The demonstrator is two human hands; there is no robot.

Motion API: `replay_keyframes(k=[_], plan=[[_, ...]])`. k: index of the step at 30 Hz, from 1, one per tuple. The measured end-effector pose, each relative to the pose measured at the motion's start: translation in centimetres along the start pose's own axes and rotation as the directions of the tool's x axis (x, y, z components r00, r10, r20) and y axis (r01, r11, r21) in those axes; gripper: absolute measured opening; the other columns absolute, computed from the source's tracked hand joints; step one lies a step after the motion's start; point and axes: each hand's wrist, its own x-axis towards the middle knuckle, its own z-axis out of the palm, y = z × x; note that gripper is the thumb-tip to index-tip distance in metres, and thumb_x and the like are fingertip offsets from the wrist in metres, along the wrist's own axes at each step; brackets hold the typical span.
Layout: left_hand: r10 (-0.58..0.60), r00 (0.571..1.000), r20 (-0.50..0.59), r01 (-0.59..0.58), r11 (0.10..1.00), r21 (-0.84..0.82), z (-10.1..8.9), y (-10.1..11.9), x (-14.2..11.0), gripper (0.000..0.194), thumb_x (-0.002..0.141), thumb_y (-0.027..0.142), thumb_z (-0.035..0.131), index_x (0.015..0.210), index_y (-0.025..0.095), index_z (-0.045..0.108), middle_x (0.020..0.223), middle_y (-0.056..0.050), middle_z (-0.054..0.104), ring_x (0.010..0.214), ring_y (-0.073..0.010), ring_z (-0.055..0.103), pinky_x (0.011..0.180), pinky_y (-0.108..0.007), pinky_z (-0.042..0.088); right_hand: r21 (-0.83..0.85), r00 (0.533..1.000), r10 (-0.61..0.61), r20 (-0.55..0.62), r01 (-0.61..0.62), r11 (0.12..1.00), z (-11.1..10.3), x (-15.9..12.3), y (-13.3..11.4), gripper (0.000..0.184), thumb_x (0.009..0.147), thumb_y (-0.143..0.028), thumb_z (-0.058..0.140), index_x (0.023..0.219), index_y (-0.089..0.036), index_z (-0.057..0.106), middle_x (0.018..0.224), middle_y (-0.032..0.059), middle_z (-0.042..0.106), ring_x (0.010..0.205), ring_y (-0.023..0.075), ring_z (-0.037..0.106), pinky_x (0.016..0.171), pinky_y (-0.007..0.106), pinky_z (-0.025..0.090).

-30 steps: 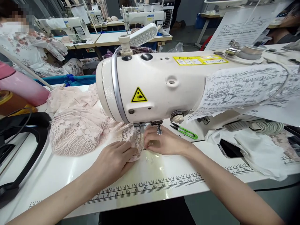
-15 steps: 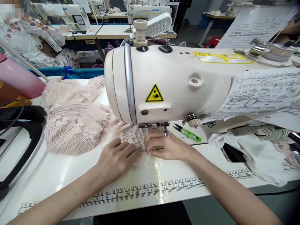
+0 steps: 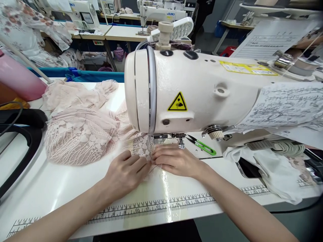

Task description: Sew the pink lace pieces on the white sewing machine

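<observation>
Pale pink lace fabric (image 3: 82,134) lies bunched on the white table, and a strip of it runs right to the front of the sewing machine (image 3: 191,87). My left hand (image 3: 128,171) is closed on the near edge of this strip, fingers curled under. Beside it, almost touching, my right hand (image 3: 176,159) pinches the same edge, just below the machine's needle area. The machine head hides the needle and presser foot from view. Behind my right hand lie green-handled thread snips (image 3: 203,146).
A printed ruler (image 3: 151,209) runs along the table's front edge. At right lie a white cloth (image 3: 275,171) and a dark phone (image 3: 248,168). A black curved frame (image 3: 37,131) and a pink container (image 3: 20,77) stand at left. A person in a floral sleeve (image 3: 55,33) sits beyond.
My right hand has shifted slightly left against my left hand, its fingers now closer together on the lace. The view has turned a little, moving the machine rightward in the picture.
</observation>
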Motion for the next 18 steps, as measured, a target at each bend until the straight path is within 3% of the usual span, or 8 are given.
replay_keyframes(k=[2, 4, 7, 10, 18], plan=[[-0.003, 1.0, -0.009, 0.003, 1.0, -0.004, 0.1, -0.2, 0.0, 0.013, 0.086, 0.004, 0.058, 0.081, 0.014, 0.064, 0.07, 0.0, 0.067, 0.063, -0.0148, 0.059, 0.06, -0.032, 0.044, -0.007, 1.0, 0.017, -0.013, -0.017, 1.0, 0.0, -0.2, 0.0, 0.016, 0.094, -0.014, 0.053, 0.095, -0.018, 0.068, 0.096, 0.0006, 0.075, 0.094, 0.0124, 0.069, 0.085, 0.028, 0.059], [0.001, 1.0, -0.003, -0.001, 0.999, -0.051, 0.4, -0.4, -0.2, 0.013, 0.089, 0.009, 0.054, 0.092, 0.013, 0.066, 0.095, -0.007, 0.073, 0.089, -0.0211, 0.067, 0.08, -0.038, 0.053, -0.004, 0.999, 0.043, -0.011, -0.043, 0.999, 0.0, -0.3, 0.1, 0.017, 0.094, -0.016, 0.052, 0.097, -0.019, 0.068, 0.094, 0.0007, 0.075, 0.094, 0.0128, 0.07, 0.084, 0.029, 0.059], [-0.008, 0.997, 0.083, 0.018, 0.991, -0.131, 1.1, -0.7, -0.6, 0.026, 0.095, 0.022, 0.047, 0.109, 0.009, 0.064, 0.125, -0.013, 0.066, 0.119, -0.0269, 0.061, 0.095, -0.04, 0.054, 0.014, 0.997, 0.083, -0.008, -0.083, 0.996, 0.1, -0.3, 0.2, 0.019, 0.097, -0.02, 0.05, 0.098, -0.02, 0.069, 0.094, 0.0013, 0.076, 0.096, 0.0133, 0.069, 0.083, 0.029, 0.058], [-0.022, 0.989, 0.149, 0.043, 0.989, -0.139, 1.8, -0.8, -1.2, 0.029, 0.094, 0.022, 0.045, 0.114, 0.009, 0.062, 0.128, -0.012, 0.065, 0.121, -0.0258, 0.06, 0.095, -0.037, 0.057, 0.031, 0.995, 0.093, -0.027, -0.093, 0.995, 0.3, -0.2, 0.2, 0.02, 0.098, -0.024, 0.05, 0.097, -0.02, 0.07, 0.094, 0.0015, 0.076, 0.093, 0.0131, 0.07, 0.081, 0.028, 0.058], [-0.009, 0.986, 0.168, 0.029, 0.993, -0.117, 1.6, -0.7, -1.0, 0.029, 0.092, 0.015, 0.043, 0.113, 0.007, 0.061, 0.126, -0.014, 0.066, 0.12, -0.0266, 0.061, 0.093, -0.038, 0.058, 0.045, 0.994, 0.096, -0.052, -0.093, 0.995, 0.2, 0.1, 0.0, 0.021, 0.098, -0.024, 0.05, 0.095, -0.019, 0.069, 0.09, 0.0004, 0.076, 0.089, 0.0125, 0.069, 0.08, 0.028, 0.057]])
